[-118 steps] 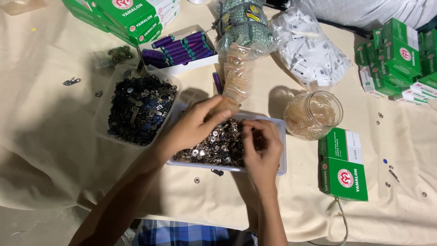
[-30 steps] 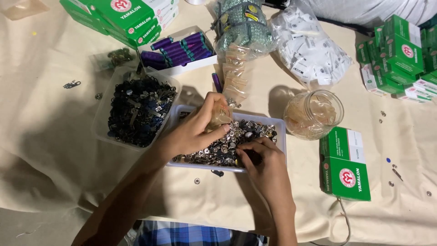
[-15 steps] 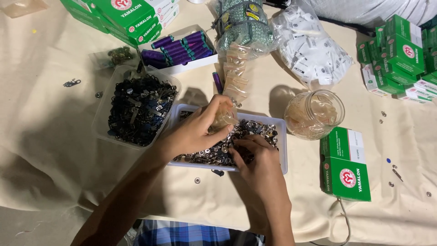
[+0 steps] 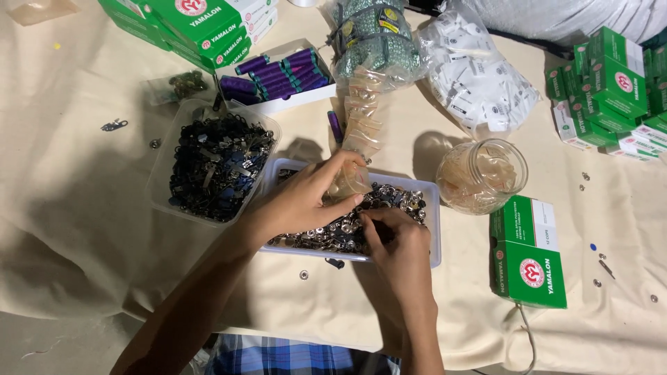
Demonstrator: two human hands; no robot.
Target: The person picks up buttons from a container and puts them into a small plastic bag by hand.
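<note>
At my far left sits the clear tub of dark metal clips (image 4: 217, 165), untouched, with the box of purple thread spools (image 4: 278, 75) behind it. My left hand (image 4: 299, 201) reaches over the white tray of silver snap buttons (image 4: 424, 236) and pinches a small clear plastic bag (image 4: 349, 177) by its mouth, fingers closed on it and holding it upright just above the heap. My right hand (image 4: 396, 239) is curled down into the snaps at the tray's near edge, fingertips bunched narrow; I cannot tell how many pieces they have caught. I judge this to be the filling step: gathering snaps to drop into the bag. The next move, as I read it, calls for lifting a small pinch cleanly and meeting the bag's opening without spilling. Further right stand the glass jar of folded bags (image 4: 481, 175) and a green carton (image 4: 528, 251) on the cloth
</note>
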